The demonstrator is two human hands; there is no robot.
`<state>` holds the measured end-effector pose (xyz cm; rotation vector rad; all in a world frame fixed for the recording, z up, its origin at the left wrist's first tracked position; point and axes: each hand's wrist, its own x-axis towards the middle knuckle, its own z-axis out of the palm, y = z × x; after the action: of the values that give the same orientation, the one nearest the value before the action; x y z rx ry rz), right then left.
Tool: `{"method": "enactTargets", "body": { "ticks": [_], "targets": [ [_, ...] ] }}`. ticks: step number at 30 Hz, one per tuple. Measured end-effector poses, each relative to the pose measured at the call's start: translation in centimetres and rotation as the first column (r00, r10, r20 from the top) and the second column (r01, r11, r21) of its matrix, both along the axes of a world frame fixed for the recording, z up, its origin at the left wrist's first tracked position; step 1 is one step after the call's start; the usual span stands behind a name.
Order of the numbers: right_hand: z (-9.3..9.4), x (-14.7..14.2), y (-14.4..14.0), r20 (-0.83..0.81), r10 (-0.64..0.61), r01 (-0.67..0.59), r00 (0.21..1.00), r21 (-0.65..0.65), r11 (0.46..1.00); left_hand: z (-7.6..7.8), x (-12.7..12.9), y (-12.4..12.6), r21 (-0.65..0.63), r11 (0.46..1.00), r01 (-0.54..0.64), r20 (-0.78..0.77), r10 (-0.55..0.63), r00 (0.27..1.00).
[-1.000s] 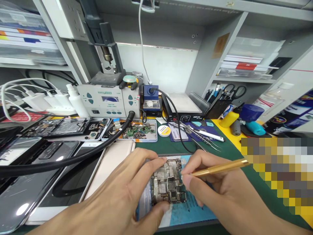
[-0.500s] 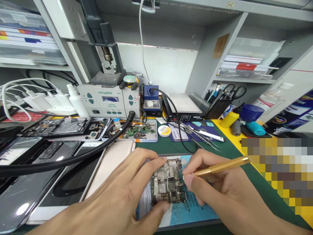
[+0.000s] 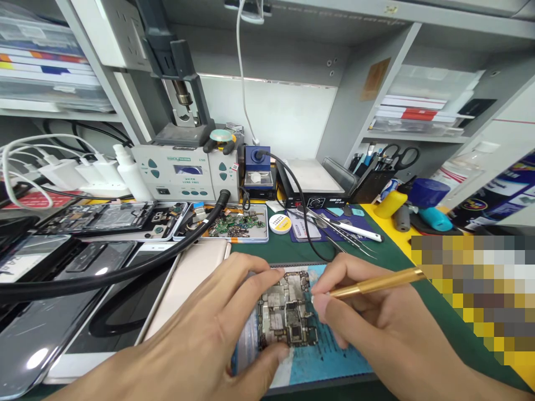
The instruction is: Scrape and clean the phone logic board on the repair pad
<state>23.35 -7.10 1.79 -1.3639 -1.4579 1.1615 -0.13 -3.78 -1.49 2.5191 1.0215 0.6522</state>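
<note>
A phone circuit board [image 3: 278, 320] lies on a blue and white work pad [image 3: 309, 370]. My left hand [image 3: 209, 320] steadies the board, with the forefinger at its far edge and the thumb at its near edge. In my right hand [image 3: 368, 317] is a slim gold-handled tool [image 3: 378, 282], pinched like a pen between thumb and fingers. Its handle slants up to the right. The working tip, hidden or too fine to make out, is near the board's right edge.
Phones, including a white-framed one [image 3: 125, 301], lie at the left under a thick black hose [image 3: 137, 277]. Behind stand a hot-air station [image 3: 188, 172] and a tray of board parts [image 3: 234, 225]. Tweezers [image 3: 353, 239] and a white round tin [image 3: 280, 223] lie beyond my hands.
</note>
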Motion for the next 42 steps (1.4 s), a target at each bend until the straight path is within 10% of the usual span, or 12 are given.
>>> {"method": "enactTargets", "body": {
  "ticks": [24,42],
  "targets": [
    [-0.1,0.3,-0.4,0.032,0.03,-0.029,0.999,-0.018,0.999,-0.3,0.1,0.1,0.022,1.0,0.004,0.041,-0.005,0.999],
    [-0.3,1.1,1.4,-0.202,-0.215,0.233,0.955,0.068,0.97,0.1,0.1,0.0,0.133,0.991,-0.002,0.04,-0.003,0.999]
  ]
}}
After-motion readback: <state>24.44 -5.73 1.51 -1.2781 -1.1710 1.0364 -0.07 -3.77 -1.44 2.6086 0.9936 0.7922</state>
